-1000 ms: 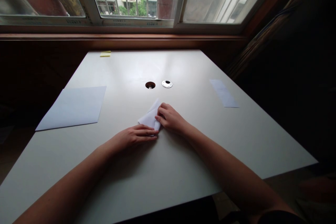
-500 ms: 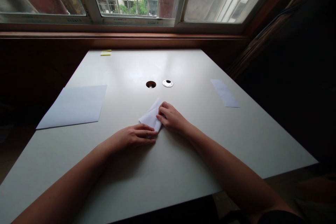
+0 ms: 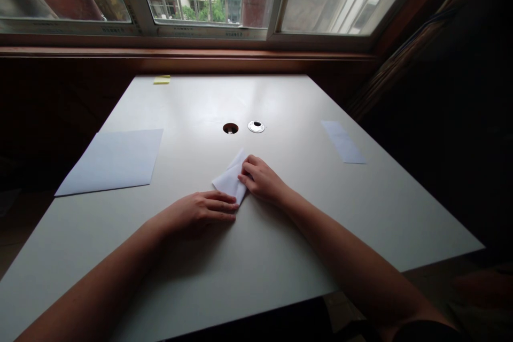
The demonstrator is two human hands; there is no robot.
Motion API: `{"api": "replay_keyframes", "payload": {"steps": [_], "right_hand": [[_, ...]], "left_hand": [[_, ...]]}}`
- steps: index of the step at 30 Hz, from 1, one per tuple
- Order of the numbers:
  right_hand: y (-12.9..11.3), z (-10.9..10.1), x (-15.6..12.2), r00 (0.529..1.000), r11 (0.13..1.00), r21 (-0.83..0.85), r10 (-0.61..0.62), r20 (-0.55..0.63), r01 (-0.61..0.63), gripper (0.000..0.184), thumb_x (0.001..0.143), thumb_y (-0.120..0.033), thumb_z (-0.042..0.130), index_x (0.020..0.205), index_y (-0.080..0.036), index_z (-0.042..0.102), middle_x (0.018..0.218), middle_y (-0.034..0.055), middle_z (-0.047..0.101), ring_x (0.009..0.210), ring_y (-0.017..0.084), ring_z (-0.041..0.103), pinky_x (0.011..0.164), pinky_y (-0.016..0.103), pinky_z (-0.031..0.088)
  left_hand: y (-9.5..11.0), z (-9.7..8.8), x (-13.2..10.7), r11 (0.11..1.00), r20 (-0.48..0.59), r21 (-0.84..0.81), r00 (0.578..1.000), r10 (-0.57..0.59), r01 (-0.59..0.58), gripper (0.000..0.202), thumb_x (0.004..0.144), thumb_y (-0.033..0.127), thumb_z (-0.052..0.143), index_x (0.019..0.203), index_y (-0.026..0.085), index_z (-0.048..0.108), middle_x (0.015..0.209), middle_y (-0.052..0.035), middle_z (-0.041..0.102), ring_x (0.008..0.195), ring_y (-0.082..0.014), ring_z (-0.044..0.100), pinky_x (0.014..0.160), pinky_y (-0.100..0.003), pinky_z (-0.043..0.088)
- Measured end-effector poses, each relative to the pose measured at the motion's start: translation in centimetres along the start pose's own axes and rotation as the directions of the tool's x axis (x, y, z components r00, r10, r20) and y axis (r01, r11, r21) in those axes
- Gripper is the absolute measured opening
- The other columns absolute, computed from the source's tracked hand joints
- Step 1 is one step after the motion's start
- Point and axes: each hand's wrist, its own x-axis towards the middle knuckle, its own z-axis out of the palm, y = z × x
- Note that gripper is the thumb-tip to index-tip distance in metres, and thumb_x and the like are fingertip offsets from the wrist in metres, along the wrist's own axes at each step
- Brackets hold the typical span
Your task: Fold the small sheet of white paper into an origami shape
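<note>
A small folded sheet of white paper [image 3: 230,179] lies on the white table, one corner pointing away from me. My right hand [image 3: 260,177] pinches its right edge between thumb and curled fingers. Along the near edge, my left hand [image 3: 208,207] rests with fingers stretched out, their tips touching the paper's lower corner. Both hands cover part of the paper, so its near folds are partly hidden.
A larger white paper sheet [image 3: 114,160] lies at the left, and a narrow paper strip [image 3: 343,142] at the right. Beyond my hands are a cable hole [image 3: 230,128] and its round cover [image 3: 256,126]. Yellow sticky notes [image 3: 162,79] sit at the far edge.
The fingers of my left hand have shifted very slightly at the paper's lower corner. My right hand keeps its pinch in nearly the same place.
</note>
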Motion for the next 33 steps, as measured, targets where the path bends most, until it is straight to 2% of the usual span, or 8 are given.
{"api": "replay_keyframes", "payload": {"steps": [6,11,16,20,26,33], "right_hand": [[0.0,0.0,0.0,1.0,1.0,-0.006,-0.011,0.003,0.011,0.011,0.09,-0.021,0.059,0.08,-0.019,0.055,0.096,0.007,0.055,0.091,0.02,0.053,0.087,0.036,0.045],[-0.1,-0.1,0.0,1.0,1.0,-0.014,-0.007,0.008,0.007,0.011,0.09,-0.022,0.059,0.08,-0.019,0.056,0.096,0.0072,0.056,0.091,0.021,0.053,0.087,0.036,0.045],[0.1,0.1,0.0,1.0,1.0,0.005,-0.008,0.003,0.008,0.009,0.089,-0.021,0.059,0.081,-0.019,0.056,0.096,0.0073,0.056,0.092,0.021,0.053,0.087,0.037,0.045],[0.1,0.1,0.0,1.0,1.0,0.011,-0.012,0.003,0.012,0.009,0.089,-0.021,0.059,0.081,-0.019,0.056,0.096,0.0072,0.056,0.092,0.021,0.053,0.088,0.037,0.045],[0.0,0.0,0.0,1.0,1.0,-0.006,-0.007,0.001,0.008,0.01,0.09,-0.022,0.059,0.081,-0.019,0.056,0.097,0.0073,0.056,0.091,0.021,0.053,0.087,0.037,0.045],[-0.3,0.0,0.0,1.0,1.0,-0.025,0.015,-0.01,-0.015,0.011,0.09,-0.021,0.059,0.08,-0.019,0.056,0.096,0.0073,0.055,0.09,0.021,0.053,0.086,0.037,0.045]], "left_hand": [[-0.1,0.3,-0.2,1.0,-0.018,-0.016,1.0,-0.025,0.025,0.041,0.098,0.014,0.047,0.138,0.023,0.056,0.132,-0.0088,0.064,0.128,-0.0212,0.056,0.107,-0.036,0.051],[-0.5,0.9,-0.2,0.996,-0.026,0.056,0.998,-0.061,0.063,0.05,0.099,0.011,0.042,0.146,0.025,0.045,0.14,-0.0082,0.058,0.125,-0.0207,0.056,0.106,-0.037,0.051],[-1.2,1.4,-0.3,0.992,-0.049,0.112,0.997,-0.059,0.064,0.052,0.099,0.011,0.041,0.148,0.026,0.042,0.138,-0.0091,0.059,0.121,-0.0206,0.056,0.106,-0.037,0.05],[-1.2,1.4,-0.4,0.99,-0.068,0.116,0.995,-0.076,0.083,0.049,0.099,0.013,0.041,0.147,0.026,0.044,0.137,-0.0095,0.06,0.118,-0.0203,0.057,0.105,-0.037,0.05],[-1.0,1.0,-0.3,0.991,-0.021,0.11,0.997,-0.077,0.079,0.045,0.098,0.012,0.044,0.139,0.03,0.054,0.14,-0.0065,0.057,0.115,-0.0196,0.057,0.103,-0.035,0.049],[-0.6,0.8,-0.2,0.992,-0.034,0.069,0.994,-0.099,0.101,0.039,0.1,0.02,0.046,0.136,0.032,0.058,0.136,-0.0063,0.059,0.112,-0.0176,0.059,0.103,-0.031,0.049]]}}
